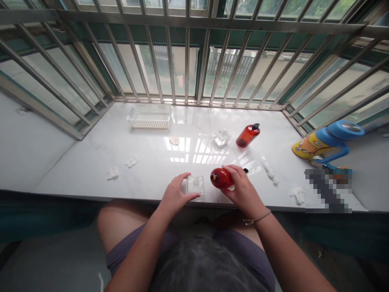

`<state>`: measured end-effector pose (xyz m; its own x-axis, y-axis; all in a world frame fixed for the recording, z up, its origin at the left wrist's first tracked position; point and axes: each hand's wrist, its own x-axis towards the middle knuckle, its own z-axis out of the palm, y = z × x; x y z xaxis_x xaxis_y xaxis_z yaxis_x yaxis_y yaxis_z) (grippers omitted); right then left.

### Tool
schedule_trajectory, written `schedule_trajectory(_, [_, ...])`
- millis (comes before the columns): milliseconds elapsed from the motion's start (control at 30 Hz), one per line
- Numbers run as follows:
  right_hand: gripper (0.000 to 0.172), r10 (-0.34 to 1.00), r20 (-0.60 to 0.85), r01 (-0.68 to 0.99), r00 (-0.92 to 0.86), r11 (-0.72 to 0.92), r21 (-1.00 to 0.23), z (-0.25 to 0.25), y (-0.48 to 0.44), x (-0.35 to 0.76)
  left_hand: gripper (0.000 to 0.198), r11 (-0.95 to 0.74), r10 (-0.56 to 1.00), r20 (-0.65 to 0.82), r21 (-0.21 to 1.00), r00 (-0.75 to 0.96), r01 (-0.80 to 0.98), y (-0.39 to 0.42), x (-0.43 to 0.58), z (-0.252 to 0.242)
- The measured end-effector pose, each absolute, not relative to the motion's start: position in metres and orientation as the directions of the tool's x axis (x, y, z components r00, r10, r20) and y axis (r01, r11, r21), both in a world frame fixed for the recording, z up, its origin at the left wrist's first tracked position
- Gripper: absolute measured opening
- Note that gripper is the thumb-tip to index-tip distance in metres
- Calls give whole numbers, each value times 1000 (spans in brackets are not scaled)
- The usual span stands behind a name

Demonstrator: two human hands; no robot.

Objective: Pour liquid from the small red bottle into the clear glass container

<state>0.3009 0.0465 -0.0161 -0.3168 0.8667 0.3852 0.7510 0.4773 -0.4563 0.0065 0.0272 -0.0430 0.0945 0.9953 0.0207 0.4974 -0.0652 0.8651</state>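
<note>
We tip the red bottle (221, 178), gripped in our right hand (243, 190), toward the small clear dish (195, 184) that our left hand (175, 194) steadies; pouring next needs aim.

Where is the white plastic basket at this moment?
In the head view, the white plastic basket stands at the far left of the white sill, close to the window bars, well beyond the left hand.
</note>
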Motion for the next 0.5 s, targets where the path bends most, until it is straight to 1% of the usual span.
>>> schedule_trajectory(67, [66, 886, 404, 723, -227, 431, -540, -24, 44, 305, 74, -24, 999, -5, 850, 53, 526, 28, 5, -43])
schedule_trajectory(133, [72, 918, 381, 716, -115, 342, -608, -34, 42, 307, 73, -6, 999, -12, 837, 29, 547, 29, 5, -43])
schedule_trajectory(200, [78, 956, 294, 680, -20, 228, -697, -42, 41, 308, 72, -11, 1000, -3, 828, 25, 560, 30, 4, -43])
schedule_trajectory(300, [82, 987, 155, 571, 49, 100, -815, -50, 40, 306, 74, -42, 999, 20, 814, 45, 579, 31, 2, -45])
schedule_trajectory(400, [84, 992, 109, 505, 61, 63, -861, -53, 42, 303, 77, -98, 995, 66, 797, 75, 596, 32, 0, -48])
schedule_trajectory(500, [91, 986, 163, 514, 36, 121, -849, -60, 44, 304, 79, -142, 990, 104, 783, 97, 606, 31, -3, -51])
